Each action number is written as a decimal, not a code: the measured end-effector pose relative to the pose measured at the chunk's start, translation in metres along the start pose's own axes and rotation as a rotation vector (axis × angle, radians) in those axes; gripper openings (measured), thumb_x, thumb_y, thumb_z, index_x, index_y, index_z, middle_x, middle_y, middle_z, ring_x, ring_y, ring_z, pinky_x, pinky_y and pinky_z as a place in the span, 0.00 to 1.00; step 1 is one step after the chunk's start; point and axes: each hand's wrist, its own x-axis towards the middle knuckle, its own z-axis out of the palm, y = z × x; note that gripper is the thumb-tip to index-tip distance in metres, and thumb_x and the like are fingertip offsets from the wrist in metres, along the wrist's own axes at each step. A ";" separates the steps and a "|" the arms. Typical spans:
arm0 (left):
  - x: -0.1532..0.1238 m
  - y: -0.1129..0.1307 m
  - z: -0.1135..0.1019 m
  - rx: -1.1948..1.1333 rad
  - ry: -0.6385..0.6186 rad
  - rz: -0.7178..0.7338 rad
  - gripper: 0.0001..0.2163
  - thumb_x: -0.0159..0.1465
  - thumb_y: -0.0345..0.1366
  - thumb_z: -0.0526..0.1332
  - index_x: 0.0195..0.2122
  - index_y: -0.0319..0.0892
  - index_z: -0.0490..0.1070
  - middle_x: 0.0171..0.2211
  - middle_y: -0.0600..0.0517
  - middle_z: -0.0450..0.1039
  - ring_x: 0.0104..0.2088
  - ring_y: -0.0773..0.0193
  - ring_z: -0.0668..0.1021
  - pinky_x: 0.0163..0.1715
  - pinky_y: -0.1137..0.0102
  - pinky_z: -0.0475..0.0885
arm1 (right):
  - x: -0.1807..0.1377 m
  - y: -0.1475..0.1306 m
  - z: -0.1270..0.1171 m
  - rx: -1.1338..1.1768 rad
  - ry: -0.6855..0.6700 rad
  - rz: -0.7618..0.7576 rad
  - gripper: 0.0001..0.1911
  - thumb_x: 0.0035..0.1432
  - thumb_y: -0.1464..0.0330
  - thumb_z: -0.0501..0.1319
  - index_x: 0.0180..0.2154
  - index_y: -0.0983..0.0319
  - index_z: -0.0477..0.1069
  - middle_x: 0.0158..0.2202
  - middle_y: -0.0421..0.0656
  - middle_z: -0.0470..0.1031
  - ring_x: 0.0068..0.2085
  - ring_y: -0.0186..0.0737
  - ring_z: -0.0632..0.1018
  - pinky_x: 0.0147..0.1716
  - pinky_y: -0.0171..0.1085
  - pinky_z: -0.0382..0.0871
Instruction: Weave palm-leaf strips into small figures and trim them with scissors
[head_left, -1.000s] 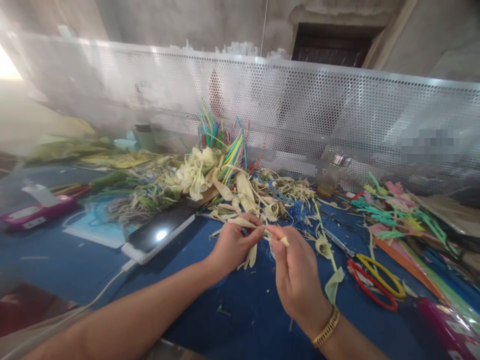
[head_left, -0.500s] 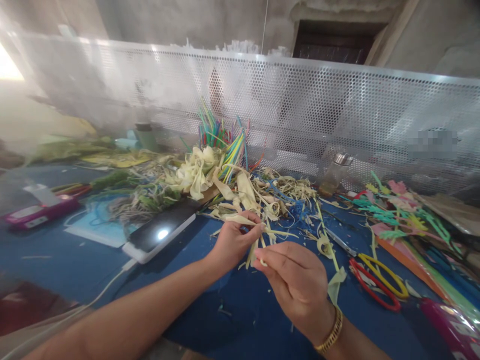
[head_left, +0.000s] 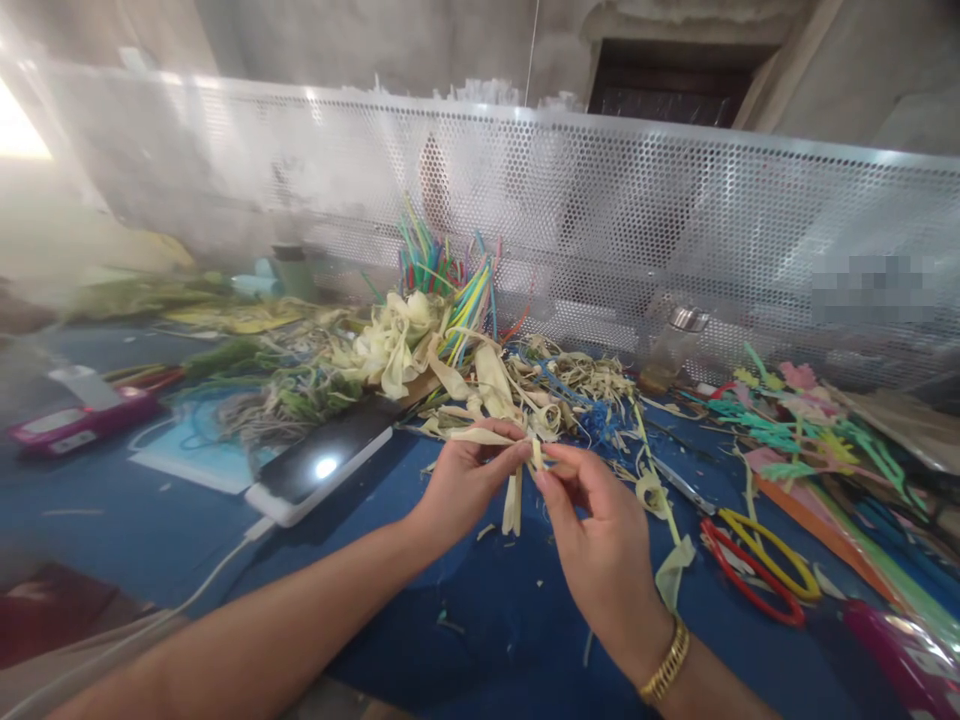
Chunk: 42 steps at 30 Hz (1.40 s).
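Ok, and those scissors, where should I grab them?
Probably by the red and yellow handles, coming from the near right side. The scissors lie with those loops toward you, while the blades point away to the left.

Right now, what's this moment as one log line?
Left hand: pinching pale strips | Right hand: pinching pale strips, close by | Beyond: pile of scraps | Right side: scissors on blue table

Bright upper-left glare, hazy left edge
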 end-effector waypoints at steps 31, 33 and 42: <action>-0.002 -0.009 -0.001 0.132 -0.063 0.153 0.06 0.58 0.37 0.63 0.31 0.40 0.68 0.28 0.54 0.65 0.27 0.69 0.68 0.27 0.74 0.63 | 0.004 -0.001 -0.008 -0.517 -0.043 -0.163 0.09 0.60 0.71 0.58 0.38 0.58 0.76 0.26 0.39 0.69 0.28 0.36 0.70 0.30 0.36 0.58; -0.003 -0.009 -0.001 0.159 -0.055 0.168 0.07 0.59 0.37 0.63 0.31 0.40 0.69 0.28 0.54 0.66 0.28 0.69 0.68 0.28 0.74 0.63 | 0.004 -0.003 -0.009 -0.575 -0.049 -0.185 0.09 0.60 0.71 0.58 0.38 0.58 0.76 0.26 0.40 0.69 0.28 0.37 0.69 0.29 0.37 0.57; -0.005 -0.003 0.002 0.110 -0.038 0.099 0.08 0.58 0.39 0.64 0.34 0.39 0.70 0.31 0.52 0.68 0.29 0.68 0.70 0.30 0.73 0.66 | 0.007 -0.005 -0.010 -0.525 -0.080 -0.142 0.10 0.61 0.70 0.57 0.41 0.57 0.76 0.29 0.41 0.71 0.30 0.37 0.71 0.31 0.36 0.58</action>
